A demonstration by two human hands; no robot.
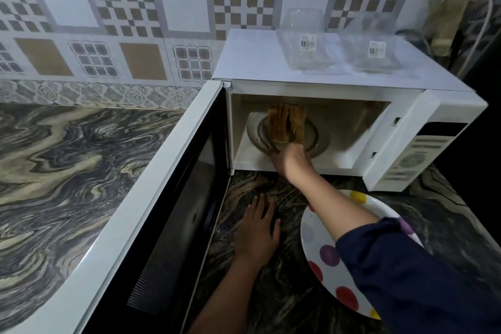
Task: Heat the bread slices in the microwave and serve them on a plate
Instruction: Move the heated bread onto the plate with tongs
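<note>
The right arm is reaching into the open microwave; the right hand is gripping the near lower end of the bread slices; the slices are standing on edge, bunched, just beyond the hand over the glass turntable; the left hand is lying flat, fingers spread, on the countertop; the spotted plate is sitting under the right forearm.

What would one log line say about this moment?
right hand: holds bread in microwave | left hand: flat on counter | plate: on counter
</note>
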